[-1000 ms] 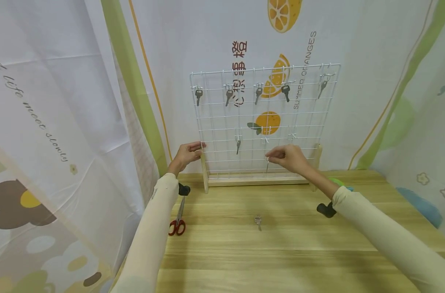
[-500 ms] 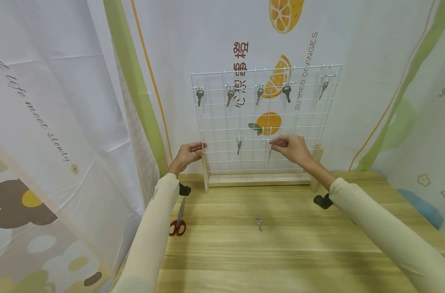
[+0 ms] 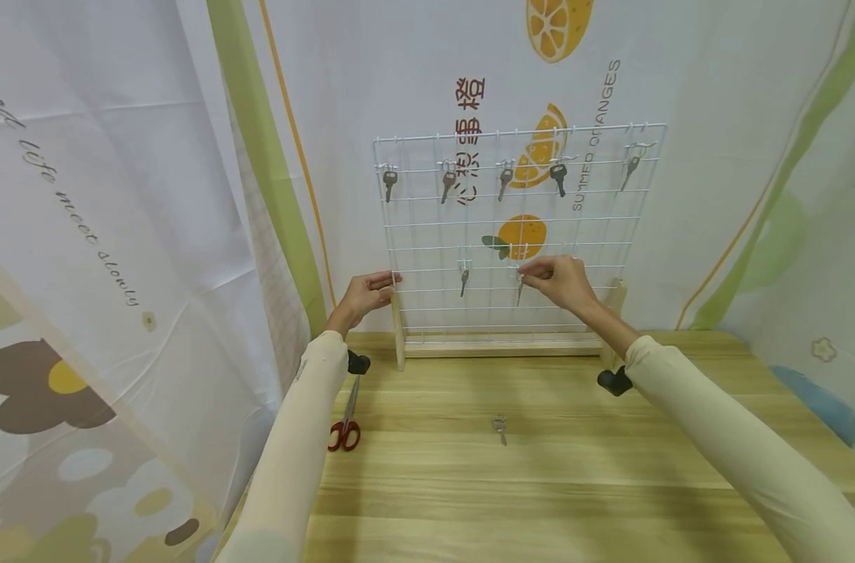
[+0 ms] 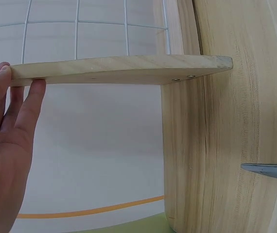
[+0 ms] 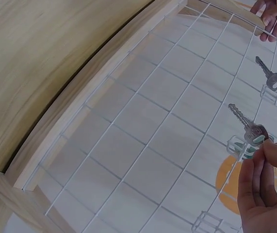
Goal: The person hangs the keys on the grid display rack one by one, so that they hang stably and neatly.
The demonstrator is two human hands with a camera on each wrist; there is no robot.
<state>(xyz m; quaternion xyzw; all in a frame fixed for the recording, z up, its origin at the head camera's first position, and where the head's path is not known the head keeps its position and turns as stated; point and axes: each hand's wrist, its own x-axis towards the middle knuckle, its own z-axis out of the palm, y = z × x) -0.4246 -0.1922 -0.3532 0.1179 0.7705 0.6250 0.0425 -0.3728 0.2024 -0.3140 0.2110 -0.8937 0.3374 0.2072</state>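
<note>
A white wire grid rack (image 3: 504, 352) with a wooden base and wooden side posts stands at the back of the table. My left hand (image 3: 364, 297) grips its left side post (image 4: 124, 65) between thumb and fingers. My right hand (image 3: 562, 281) pinches a silver key (image 5: 249, 127) by its head at a lower hook on the grid; whether the key's ring is over the hook is hidden by the fingers. A second key (image 5: 273, 80) hangs on the hook to its left. Several keys (image 3: 389, 185) hang along the upper row. One loose key (image 3: 500, 429) lies on the table.
Red-handled scissors (image 3: 344, 435) lie on the wooden table (image 3: 427, 493) at the left, below my left forearm. To the right of my right hand, a hook (image 5: 206, 223) on the grid bears no key. A printed curtain (image 3: 427, 70) hangs behind the rack.
My right hand has risen with the key from below the lower row up to the hook, and stays there, shifting slightly. The left hand keeps its hold on the side post.
</note>
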